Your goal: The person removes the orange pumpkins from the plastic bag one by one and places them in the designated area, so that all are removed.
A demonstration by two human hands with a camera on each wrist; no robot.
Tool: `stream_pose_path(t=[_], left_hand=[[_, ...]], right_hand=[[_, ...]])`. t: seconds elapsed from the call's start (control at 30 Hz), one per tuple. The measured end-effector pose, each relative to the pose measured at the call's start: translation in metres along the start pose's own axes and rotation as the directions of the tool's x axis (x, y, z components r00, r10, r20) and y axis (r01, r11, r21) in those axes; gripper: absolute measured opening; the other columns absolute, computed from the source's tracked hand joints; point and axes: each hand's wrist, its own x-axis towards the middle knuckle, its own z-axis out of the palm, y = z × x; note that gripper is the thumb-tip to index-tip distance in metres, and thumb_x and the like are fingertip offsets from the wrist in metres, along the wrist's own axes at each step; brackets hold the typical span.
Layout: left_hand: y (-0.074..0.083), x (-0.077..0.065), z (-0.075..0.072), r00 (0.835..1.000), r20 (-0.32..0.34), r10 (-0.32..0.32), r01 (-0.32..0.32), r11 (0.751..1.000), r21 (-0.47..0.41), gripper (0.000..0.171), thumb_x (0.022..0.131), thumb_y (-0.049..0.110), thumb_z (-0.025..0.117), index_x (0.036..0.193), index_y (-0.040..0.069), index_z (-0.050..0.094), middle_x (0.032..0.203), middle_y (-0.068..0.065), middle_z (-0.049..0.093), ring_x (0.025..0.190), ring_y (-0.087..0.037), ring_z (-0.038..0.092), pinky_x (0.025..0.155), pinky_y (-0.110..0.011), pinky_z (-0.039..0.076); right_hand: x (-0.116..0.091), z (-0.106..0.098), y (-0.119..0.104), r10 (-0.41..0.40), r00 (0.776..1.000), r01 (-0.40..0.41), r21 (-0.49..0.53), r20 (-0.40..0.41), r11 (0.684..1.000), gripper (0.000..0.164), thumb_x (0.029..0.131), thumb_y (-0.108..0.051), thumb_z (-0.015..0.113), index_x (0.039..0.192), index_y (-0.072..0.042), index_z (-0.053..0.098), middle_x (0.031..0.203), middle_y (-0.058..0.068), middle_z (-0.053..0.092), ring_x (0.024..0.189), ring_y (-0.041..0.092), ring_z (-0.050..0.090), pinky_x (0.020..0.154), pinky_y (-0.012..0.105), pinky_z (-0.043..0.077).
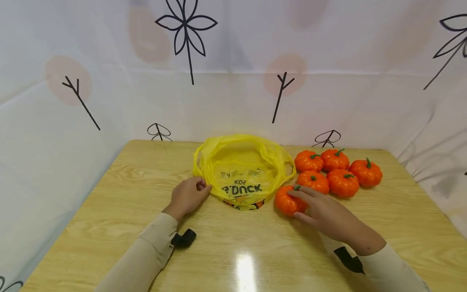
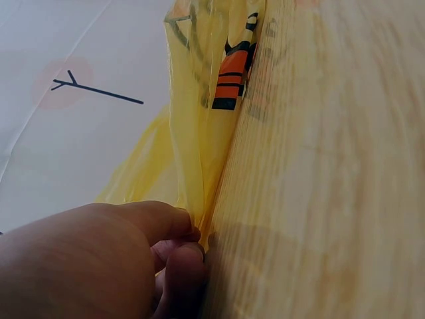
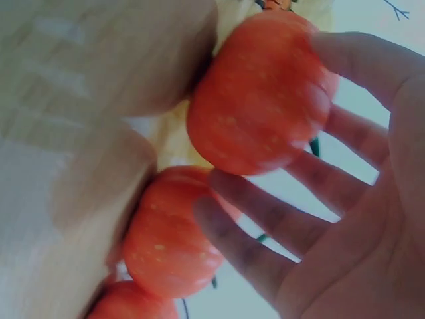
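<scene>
A yellow plastic bag (image 1: 233,162) with printed lettering lies on the table with its mouth spread wide. My left hand (image 1: 187,196) pinches the bag's left edge between thumb and fingers, low by the tabletop, as the left wrist view shows at the yellow film (image 2: 192,153). To the right of the bag, my right hand (image 1: 324,211) holds a small orange pumpkin (image 1: 286,201) with a green stem. In the right wrist view the thumb and fingers span this pumpkin (image 3: 259,100), with the lower fingertips beside a neighbouring pumpkin (image 3: 176,232).
Several more orange pumpkins (image 1: 343,183) sit in a cluster behind my right hand, at the right of the bag. The wooden table (image 1: 219,251) ends at a white patterned cloth (image 1: 233,105) that hangs behind it and along both sides.
</scene>
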Motion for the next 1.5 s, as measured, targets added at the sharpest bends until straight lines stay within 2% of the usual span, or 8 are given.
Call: stream_pose_path(t=[0.1,0.23,0.33,0.47,0.9,1.13,1.37,1.5], left_hand=[[-0.002,-0.001,-0.001,1.0,0.003,-0.01,0.01,1.0,0.006,0.022,0.095,0.042,0.065,0.085,0.022,0.065,0.077,0.007,0.064,0.065,-0.011,0.053,0.061,-0.029,0.039],[-0.004,-0.001,-0.001,1.0,-0.009,-0.01,0.01,1.0,0.003,0.022,0.094,0.042,0.065,0.085,0.022,0.065,0.077,0.007,0.064,0.065,-0.011,0.053,0.061,-0.029,0.039],[-0.005,-0.002,0.0,1.0,-0.009,-0.011,0.011,1.0,-0.004,0.022,0.094,0.042,0.065,0.085,0.022,0.065,0.077,0.007,0.063,0.065,-0.011,0.053,0.061,-0.029,0.039],[-0.005,-0.002,0.002,1.0,-0.007,-0.011,0.011,1.0,-0.009,0.022,0.094,0.042,0.065,0.085,0.023,0.065,0.077,0.007,0.063,0.065,-0.011,0.053,0.061,-0.029,0.039],[-0.005,-0.001,0.005,1.0,0.007,-0.013,0.013,1.0,-0.013,0.023,0.095,0.042,0.065,0.084,0.022,0.064,0.075,0.006,0.061,0.064,-0.012,0.051,0.06,-0.029,0.038],[-0.005,-0.001,0.001,1.0,-0.01,-0.026,0.026,0.999,-0.027,0.022,0.096,0.042,0.063,0.088,0.022,0.067,0.081,0.006,0.064,0.068,-0.011,0.054,0.063,-0.029,0.041],[-0.004,0.002,-0.006,0.992,-0.029,-0.124,0.111,0.957,-0.267,0.023,0.101,0.037,0.057,0.096,0.016,0.067,0.073,0.001,0.067,0.055,-0.013,0.063,0.066,-0.03,0.048],[-0.005,0.002,-0.01,0.985,-0.103,-0.141,0.108,0.955,-0.276,0.028,0.102,0.035,0.052,0.098,0.013,0.068,0.079,-0.002,0.068,0.061,-0.015,0.061,0.068,-0.031,0.048]], right_hand=[[-0.001,-0.003,-0.001,-0.007,0.999,0.006,0.013,0.035,1.0,0.049,0.096,-0.033,0.066,0.142,-0.018,0.057,0.147,0.021,0.051,0.116,0.037,0.065,0.091,0.054,0.053],[0.0,-0.008,-0.002,-0.018,0.998,0.017,0.013,0.063,1.0,0.046,0.098,-0.034,0.064,0.142,-0.021,0.057,0.149,0.018,0.05,0.09,0.012,0.069,0.084,0.043,0.055],[0.001,-0.01,-0.003,-0.022,0.997,0.021,0.018,0.075,1.0,0.045,0.098,-0.034,0.064,0.14,-0.02,0.058,0.149,0.017,0.05,0.086,0.008,0.067,0.082,0.04,0.054],[0.0,-0.012,-0.003,-0.022,0.997,0.02,0.025,0.074,0.999,0.043,0.097,-0.033,0.065,0.138,-0.019,0.061,0.149,0.017,0.05,0.101,0.019,0.069,0.084,0.044,0.054],[-0.004,-0.005,-0.005,-0.03,0.999,0.03,0.012,-0.024,0.999,0.04,0.095,-0.029,0.069,0.134,-0.017,0.064,0.141,0.013,0.057,0.122,0.035,0.061,0.092,0.05,0.054],[-0.001,-0.006,-0.008,0.025,0.984,-0.034,-0.05,-0.176,0.998,0.039,0.096,-0.034,0.068,0.131,-0.017,0.065,0.133,0.011,0.062,0.118,0.035,0.061,0.085,0.053,0.055],[0.005,-0.004,-0.007,-0.023,0.93,0.001,-0.06,-0.366,0.998,0.037,0.089,-0.021,0.075,0.124,-0.013,0.067,0.126,0.01,0.065,0.113,0.033,0.061,0.077,0.049,0.057],[0.006,-0.004,-0.006,-0.036,0.914,0.015,-0.055,-0.404,0.998,0.039,0.088,-0.018,0.076,0.125,-0.012,0.066,0.125,0.009,0.064,0.112,0.032,0.06,0.078,0.051,0.056]])
